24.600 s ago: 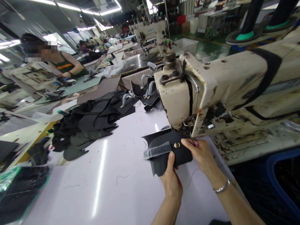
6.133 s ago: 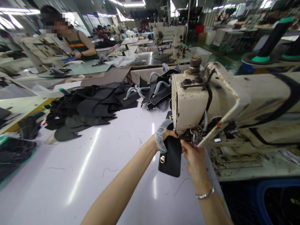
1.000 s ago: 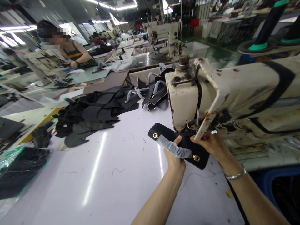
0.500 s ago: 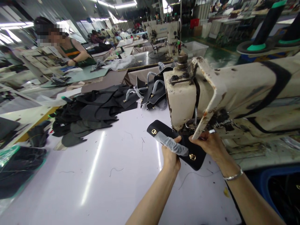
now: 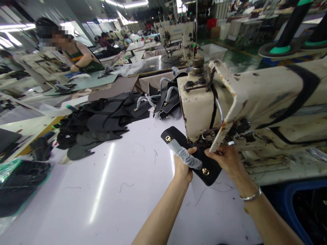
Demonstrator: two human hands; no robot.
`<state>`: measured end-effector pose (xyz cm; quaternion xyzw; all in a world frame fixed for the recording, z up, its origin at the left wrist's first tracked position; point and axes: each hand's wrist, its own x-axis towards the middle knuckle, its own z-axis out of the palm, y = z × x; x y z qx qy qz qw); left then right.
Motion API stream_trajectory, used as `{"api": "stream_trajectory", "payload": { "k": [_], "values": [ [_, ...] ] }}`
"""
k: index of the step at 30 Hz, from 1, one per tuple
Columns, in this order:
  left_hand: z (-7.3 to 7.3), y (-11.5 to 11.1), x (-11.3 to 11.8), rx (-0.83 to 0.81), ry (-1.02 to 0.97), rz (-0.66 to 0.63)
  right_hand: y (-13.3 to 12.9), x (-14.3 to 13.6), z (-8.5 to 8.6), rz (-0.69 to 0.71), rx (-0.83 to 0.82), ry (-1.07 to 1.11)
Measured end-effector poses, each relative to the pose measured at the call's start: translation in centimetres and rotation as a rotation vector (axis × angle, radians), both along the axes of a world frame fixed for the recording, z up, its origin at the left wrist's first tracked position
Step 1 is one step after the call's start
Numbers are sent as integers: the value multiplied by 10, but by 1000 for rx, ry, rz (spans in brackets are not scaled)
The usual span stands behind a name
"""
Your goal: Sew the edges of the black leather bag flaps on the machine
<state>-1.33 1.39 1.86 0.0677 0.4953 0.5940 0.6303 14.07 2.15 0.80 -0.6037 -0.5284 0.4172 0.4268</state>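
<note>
The left hand's grip (image 5: 182,168) is closed around a black panel (image 5: 213,170), with the thumb on top beside a plastic-wrapped handle (image 5: 185,156). The panel lies aslant under the head of a sewing machine (image 5: 198,107), above the white desk (image 5: 143,207). A gold clasp (image 5: 168,138) sits at the handle's far end and a second clasp (image 5: 205,171) at its near end. The right hand's grip (image 5: 224,160) is at the panel's right edge, thumb touching it; a metal bar partly hides the fingers, so whether they pinch cannot be told. A silver bracelet (image 5: 251,195) circles that wrist. Beyond, a heap of black pieces (image 5: 102,120) lies beside more panels with wrapped handles (image 5: 170,102). A blue bin (image 5: 284,200) stands at the lower right.
</note>
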Motion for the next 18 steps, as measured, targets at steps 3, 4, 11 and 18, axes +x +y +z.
{"api": "stream_trajectory", "payload": {
  "k": [3, 4, 11, 18],
  "values": [
    [1, 4, -4, -4, 25, -23, -3, -4, 3, 8, -25, -22],
    [1, 5, -6, -1, 38, -31, -3, -6, 4, -6, -39, -12],
    [4, 15, -18, 51, 66, -136, -10, -17, -1, -76, -113, 118],
    [-3, 33, -36, 160, 24, -315, -13, -28, -9, -64, -141, 198]
  ]
}}
